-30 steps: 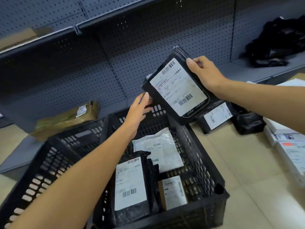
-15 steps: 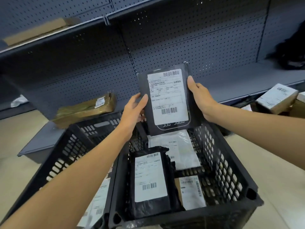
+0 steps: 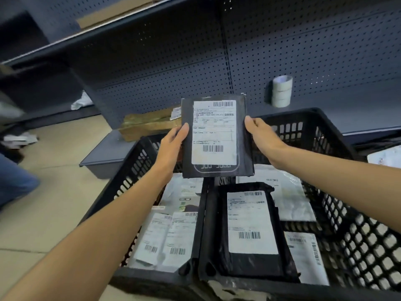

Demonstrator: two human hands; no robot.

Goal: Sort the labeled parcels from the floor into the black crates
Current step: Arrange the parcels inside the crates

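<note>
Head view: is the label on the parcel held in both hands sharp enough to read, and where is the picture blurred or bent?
Head view: the held parcel between left hand and right hand shows clear barcodes, but its small print is too soft to read. Head view: the left edge is smeared with motion blur. Head view: the wide lens bows the shelf lines. No strong glare.

The black parcel [image 3: 217, 137] now stands upright, no longer tilted toward two o'clock. The left hand [image 3: 171, 148] grips its nine o'clock edge, having reached it.

2 black crates [image 3: 338, 135], 2 hands [image 3: 171, 148], 3 stacked tape rolls [image 3: 281, 91]
</note>
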